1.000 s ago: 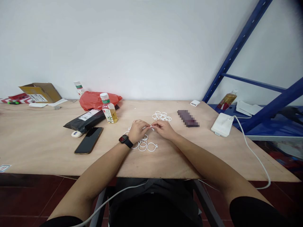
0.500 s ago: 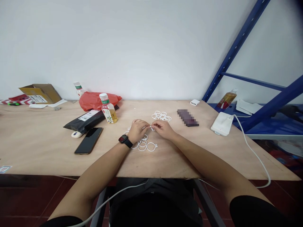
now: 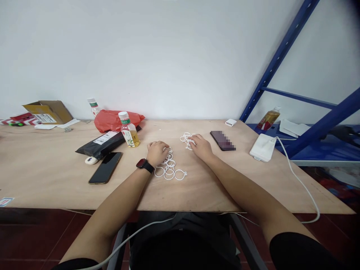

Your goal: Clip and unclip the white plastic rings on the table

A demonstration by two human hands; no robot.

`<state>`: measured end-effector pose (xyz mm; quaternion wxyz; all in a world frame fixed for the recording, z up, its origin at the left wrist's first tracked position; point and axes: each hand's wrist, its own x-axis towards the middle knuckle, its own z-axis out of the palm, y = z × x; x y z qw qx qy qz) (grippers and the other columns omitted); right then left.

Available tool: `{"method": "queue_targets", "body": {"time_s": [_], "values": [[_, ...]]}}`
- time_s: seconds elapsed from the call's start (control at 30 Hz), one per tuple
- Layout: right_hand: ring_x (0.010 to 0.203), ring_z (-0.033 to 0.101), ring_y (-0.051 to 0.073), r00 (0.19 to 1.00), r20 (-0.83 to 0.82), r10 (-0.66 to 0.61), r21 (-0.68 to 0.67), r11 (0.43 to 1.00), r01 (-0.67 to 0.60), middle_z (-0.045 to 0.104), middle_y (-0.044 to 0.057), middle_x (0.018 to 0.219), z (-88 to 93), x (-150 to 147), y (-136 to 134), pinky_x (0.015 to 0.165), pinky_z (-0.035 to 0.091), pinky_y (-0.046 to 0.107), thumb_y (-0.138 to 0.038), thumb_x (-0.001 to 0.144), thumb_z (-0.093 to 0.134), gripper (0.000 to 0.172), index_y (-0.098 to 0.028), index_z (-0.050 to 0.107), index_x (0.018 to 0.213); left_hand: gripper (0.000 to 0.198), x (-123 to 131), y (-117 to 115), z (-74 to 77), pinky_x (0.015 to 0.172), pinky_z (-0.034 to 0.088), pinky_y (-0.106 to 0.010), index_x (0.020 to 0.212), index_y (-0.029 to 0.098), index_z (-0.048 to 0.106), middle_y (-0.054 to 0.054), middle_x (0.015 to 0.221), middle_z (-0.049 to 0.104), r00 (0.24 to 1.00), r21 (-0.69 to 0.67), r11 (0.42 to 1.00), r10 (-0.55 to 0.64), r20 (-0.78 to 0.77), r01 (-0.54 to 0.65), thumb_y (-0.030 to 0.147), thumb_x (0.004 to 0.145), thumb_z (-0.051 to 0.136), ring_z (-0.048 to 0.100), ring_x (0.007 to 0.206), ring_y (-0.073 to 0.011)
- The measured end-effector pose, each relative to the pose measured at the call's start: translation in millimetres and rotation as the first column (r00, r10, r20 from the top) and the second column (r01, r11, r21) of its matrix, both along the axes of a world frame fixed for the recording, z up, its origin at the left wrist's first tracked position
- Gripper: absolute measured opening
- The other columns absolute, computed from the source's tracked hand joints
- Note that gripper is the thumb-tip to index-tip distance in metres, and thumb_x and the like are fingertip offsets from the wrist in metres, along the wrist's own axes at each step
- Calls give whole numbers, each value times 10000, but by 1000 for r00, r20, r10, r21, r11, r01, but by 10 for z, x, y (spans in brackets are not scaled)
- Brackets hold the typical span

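Observation:
My left hand is curled at the upper end of a cluster of white plastic rings, its fingertips closed on one ring that is partly covered. These thin rings have small knobs or clips on their rims and overlap on the wooden table. Farther back, my right hand reaches over a second, smaller bunch of white rings. Its fingers are stretched out and touch the bunch from the right; part of the bunch is hidden beneath them. A black smartwatch is on my left wrist.
Left on the table are a phone, a black parcel, a drink bottle, a red bag and a cardboard box. Rightward lie another phone, a white power bank with a cable, and a blue rack.
My hands were together over a small white piece between the bunches. They have parted: the left moved left to the near cluster, the right moved right and back onto the far bunch.

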<state>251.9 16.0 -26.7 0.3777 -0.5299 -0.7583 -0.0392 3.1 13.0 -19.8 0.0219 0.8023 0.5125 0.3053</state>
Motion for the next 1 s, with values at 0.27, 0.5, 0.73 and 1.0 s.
{"method": "queue_targets", "body": {"time_s": [0.27,0.5,0.73,1.0], "values": [[988,631,199,970,114,214,8,976,-217,675,54,1069,-19,-98,-75,831,507,324,-220,894,562,181,-237,681,1030,164,25,-24,-52,958,320,-544,735,265,748,-63,1045,721,988,-77,997,7,-155,-20,252,775,589,598,1001,-299],[958,638,191,917,164,363,-36,932,-362,700,61,1000,-46,-215,-140,828,498,311,-249,913,558,163,-217,690,1003,178,64,-68,29,987,326,-550,686,229,705,-55,1126,704,995,-156,988,-36,-88,22,281,807,585,603,1056,-299],[847,646,172,930,17,367,6,930,-367,714,38,914,25,-300,-208,775,480,286,-292,901,610,132,-219,694,970,159,107,-116,80,1006,358,-441,858,229,685,-41,1185,675,968,-17,975,-219,125,222,322,889,560,590,1108,-227],[745,623,156,913,-73,402,94,914,-395,704,37,859,58,-346,-267,729,476,287,-266,928,552,146,-215,687,951,111,146,-141,65,976,372,-401,857,229,690,-23,1010,738,938,66,958,-287,195,279,319,863,627,636,989,-205]]}}
